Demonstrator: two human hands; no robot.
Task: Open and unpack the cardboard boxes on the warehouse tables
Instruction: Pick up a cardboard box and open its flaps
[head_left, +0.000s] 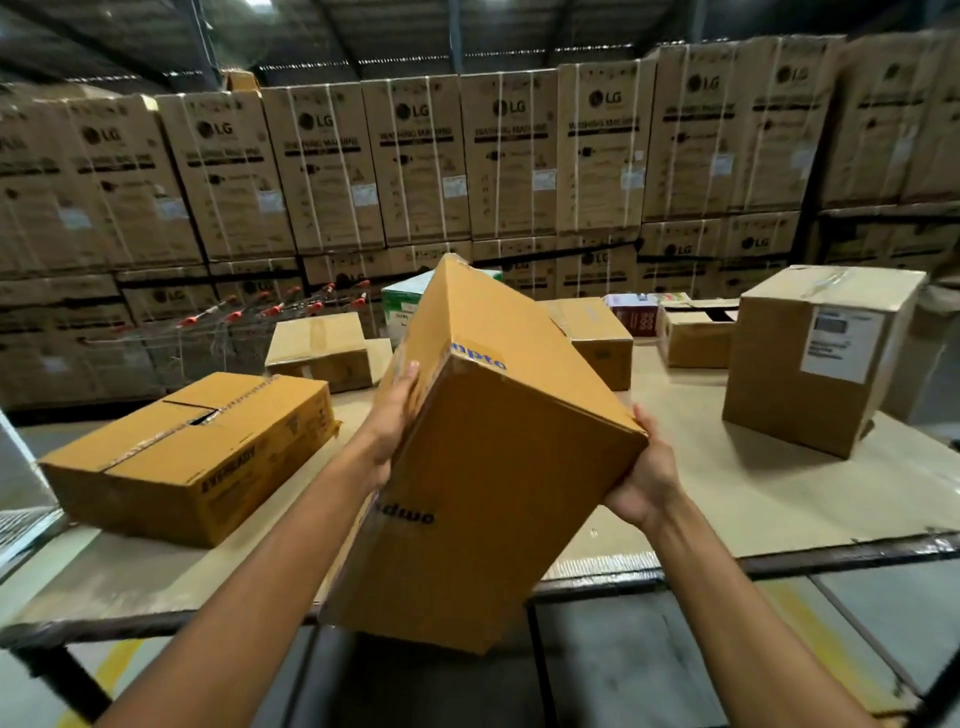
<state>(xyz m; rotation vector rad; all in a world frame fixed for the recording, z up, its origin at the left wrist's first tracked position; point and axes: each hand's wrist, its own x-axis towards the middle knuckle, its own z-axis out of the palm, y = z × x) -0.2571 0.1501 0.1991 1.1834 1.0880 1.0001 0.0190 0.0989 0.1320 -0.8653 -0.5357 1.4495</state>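
Right now both forearms reach forward and up, clamping a tilted cardboard box (483, 467) between them in the air above the near edge of the counter (727, 493). The left hand (392, 415) presses flat against the box's left face, fingers straight and pointing up. The right hand (641, 478) cups the right corner from below, wrist bent back, thumb hooked over the edge and fingers hidden behind the cardboard. On the counter, a flat box (197, 452) lies to the left and a tall box (821, 358) stands to the right.
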